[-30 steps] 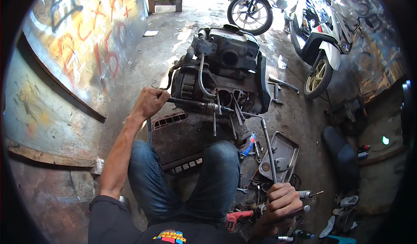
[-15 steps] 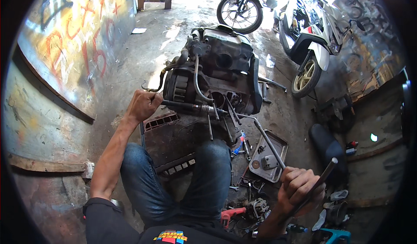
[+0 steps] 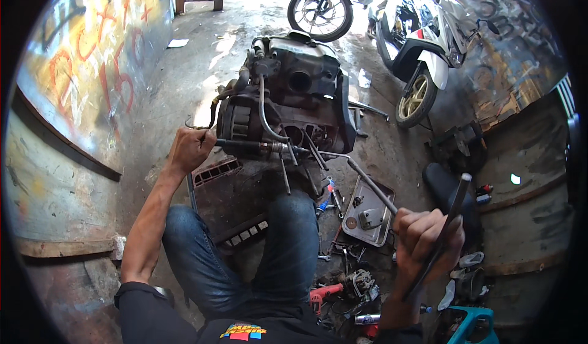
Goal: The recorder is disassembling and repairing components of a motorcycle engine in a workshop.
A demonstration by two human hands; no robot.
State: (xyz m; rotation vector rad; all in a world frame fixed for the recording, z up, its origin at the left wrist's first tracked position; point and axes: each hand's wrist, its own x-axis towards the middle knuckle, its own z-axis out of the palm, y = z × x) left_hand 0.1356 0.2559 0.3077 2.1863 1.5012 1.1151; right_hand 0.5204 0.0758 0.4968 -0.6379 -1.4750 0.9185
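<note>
My left hand [image 3: 191, 149] is closed on a dark bar [image 3: 236, 143], which runs to a metal socket fitting [image 3: 272, 148] at the near side of the grimy engine [image 3: 300, 93]. Several thin rods [image 3: 285, 178] stick out from the engine beside that fitting. My right hand [image 3: 429, 240], lower right, grips a long metal bar [image 3: 373, 181] that bends toward the same fitting; a dark rod [image 3: 453, 212] stands up across this hand's fingers. My knees [image 3: 288, 227] are just in front of the engine, over a dark metal plate [image 3: 214, 209].
A metal tray [image 3: 383, 230] with parts and scattered tools [image 3: 337, 246] lie at right, near a red power drill [image 3: 321, 294] and black seat [image 3: 441, 185]. A white scooter [image 3: 432, 62] and motorcycle wheel [image 3: 318, 13] stand behind. Painted walls [image 3: 79, 62] [image 3: 520, 50] flank both sides.
My right hand has risen and moved right with the bar, and the dark rod now stands more upright. The engine and surroundings sit further left in the view. My left hand keeps its grip.
</note>
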